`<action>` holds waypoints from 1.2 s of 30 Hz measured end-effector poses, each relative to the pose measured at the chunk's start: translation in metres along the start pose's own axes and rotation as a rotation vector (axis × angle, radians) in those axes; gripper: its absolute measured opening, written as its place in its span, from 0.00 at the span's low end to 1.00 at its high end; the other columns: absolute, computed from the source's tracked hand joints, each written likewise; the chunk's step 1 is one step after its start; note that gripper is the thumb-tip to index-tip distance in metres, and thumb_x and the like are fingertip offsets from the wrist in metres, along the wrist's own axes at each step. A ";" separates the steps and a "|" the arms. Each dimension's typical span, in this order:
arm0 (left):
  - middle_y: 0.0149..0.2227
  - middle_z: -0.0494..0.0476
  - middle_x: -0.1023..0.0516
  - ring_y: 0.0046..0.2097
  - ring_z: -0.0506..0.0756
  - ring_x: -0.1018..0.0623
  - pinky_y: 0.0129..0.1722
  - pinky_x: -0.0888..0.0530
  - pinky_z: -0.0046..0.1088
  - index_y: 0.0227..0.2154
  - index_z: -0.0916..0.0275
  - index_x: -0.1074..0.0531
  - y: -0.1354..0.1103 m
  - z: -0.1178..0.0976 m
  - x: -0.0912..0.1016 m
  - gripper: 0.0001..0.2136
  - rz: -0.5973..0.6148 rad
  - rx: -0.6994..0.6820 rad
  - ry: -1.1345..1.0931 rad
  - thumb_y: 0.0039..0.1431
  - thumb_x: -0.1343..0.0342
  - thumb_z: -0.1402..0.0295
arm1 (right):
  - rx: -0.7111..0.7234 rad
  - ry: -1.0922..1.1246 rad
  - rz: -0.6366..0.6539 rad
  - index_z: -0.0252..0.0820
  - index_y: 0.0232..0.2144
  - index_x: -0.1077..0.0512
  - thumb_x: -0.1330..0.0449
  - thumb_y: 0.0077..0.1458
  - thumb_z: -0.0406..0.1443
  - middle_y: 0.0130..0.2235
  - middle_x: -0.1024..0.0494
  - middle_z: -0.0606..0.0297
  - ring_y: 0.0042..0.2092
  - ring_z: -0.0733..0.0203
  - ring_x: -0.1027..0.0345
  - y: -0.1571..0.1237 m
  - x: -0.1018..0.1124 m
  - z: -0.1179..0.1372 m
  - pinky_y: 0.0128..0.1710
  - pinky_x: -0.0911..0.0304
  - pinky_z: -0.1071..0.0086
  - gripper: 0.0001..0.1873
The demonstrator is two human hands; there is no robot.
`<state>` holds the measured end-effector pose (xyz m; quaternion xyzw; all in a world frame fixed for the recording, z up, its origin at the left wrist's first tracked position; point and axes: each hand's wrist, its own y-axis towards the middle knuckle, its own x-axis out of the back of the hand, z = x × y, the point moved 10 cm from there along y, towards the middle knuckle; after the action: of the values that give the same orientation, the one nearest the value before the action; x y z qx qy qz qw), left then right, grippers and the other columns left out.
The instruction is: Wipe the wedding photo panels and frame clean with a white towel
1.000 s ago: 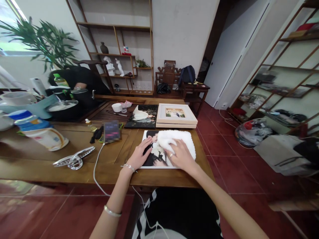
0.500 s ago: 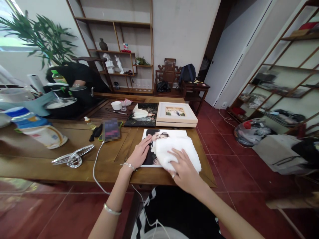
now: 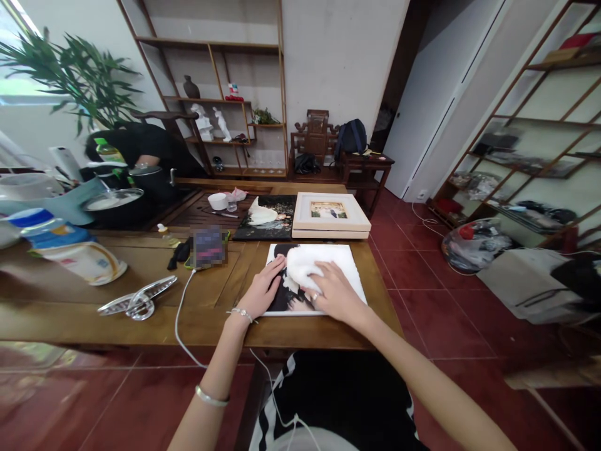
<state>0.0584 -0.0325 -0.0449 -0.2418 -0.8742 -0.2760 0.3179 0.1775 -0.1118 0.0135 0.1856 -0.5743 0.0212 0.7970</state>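
A brown wooden table (image 3: 154, 329) lies beneath the left hand (image 3: 265, 289) and the right hand (image 3: 335, 291), with red floor tiles (image 3: 451, 326) off to their right. Straight ahead of them rises a pale wall (image 3: 338, 56), with a carved dark chair (image 3: 318, 131) and a small side table (image 3: 375, 161) before it; ahead and rightward stand a white door (image 3: 436, 106) and an open-shelved rack (image 3: 563, 63). Wooden shelving (image 3: 206, 45) lines the wall ahead of the left hand, and daylight enters by a window (image 3: 14, 25) farther left

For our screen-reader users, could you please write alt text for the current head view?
A person's right hand holds a white cloth on a photo print lying on a wooden table, while the left hand rests on its left side. Behind it lie a dark picture and a pale framed picture.
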 end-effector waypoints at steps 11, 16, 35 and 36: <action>0.65 0.61 0.41 0.66 0.57 0.42 0.64 0.45 0.44 0.60 0.62 0.38 0.000 -0.001 0.002 0.21 -0.014 -0.002 -0.011 0.66 0.60 0.65 | 0.014 -0.019 -0.006 0.37 0.48 0.27 0.45 0.61 0.37 0.55 0.31 0.48 0.60 0.45 0.46 0.012 -0.003 -0.003 0.61 0.56 0.46 0.16; 0.65 0.62 0.42 0.66 0.57 0.42 0.65 0.46 0.43 0.60 0.65 0.39 0.000 -0.003 0.002 0.22 -0.013 0.004 -0.005 0.65 0.61 0.66 | 0.040 0.057 0.048 0.39 0.43 0.25 0.44 0.56 0.32 0.58 0.32 0.53 0.63 0.45 0.50 -0.045 0.000 0.030 0.64 0.62 0.44 0.13; 0.65 0.61 0.41 0.66 0.56 0.41 0.65 0.46 0.43 0.59 0.62 0.38 0.000 -0.005 0.004 0.21 -0.037 -0.016 -0.024 0.65 0.60 0.67 | 0.031 0.027 -0.029 0.42 0.46 0.26 0.49 0.64 0.40 0.50 0.26 0.56 0.52 0.51 0.37 0.035 0.007 -0.016 0.53 0.43 0.57 0.15; 0.65 0.62 0.41 0.66 0.57 0.42 0.65 0.46 0.44 0.59 0.62 0.38 0.000 -0.004 0.004 0.21 -0.036 -0.010 -0.026 0.65 0.59 0.67 | 0.025 0.022 -0.031 0.42 0.45 0.26 0.48 0.63 0.40 0.49 0.26 0.56 0.51 0.51 0.37 0.039 0.006 -0.016 0.53 0.44 0.57 0.15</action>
<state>0.0576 -0.0344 -0.0394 -0.2313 -0.8809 -0.2831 0.3005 0.1841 -0.0717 0.0253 0.2045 -0.5624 0.0180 0.8010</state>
